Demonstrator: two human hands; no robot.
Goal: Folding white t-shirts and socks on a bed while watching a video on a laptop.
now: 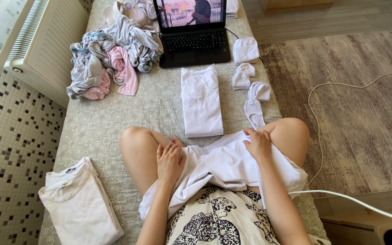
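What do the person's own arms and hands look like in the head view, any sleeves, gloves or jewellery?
Both forearms are bare, with no sleeve reaching into view. The left hand and right hand wear no gloves, and no rings, watch or bracelets show. Whether the nails are painted is too small to tell.

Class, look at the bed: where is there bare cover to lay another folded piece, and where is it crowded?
Bare cover lies between the clothes heap and the folded white stack, and again between the left knee and the folded white shirt. It is crowded beside the laptop, where small white pieces lie.
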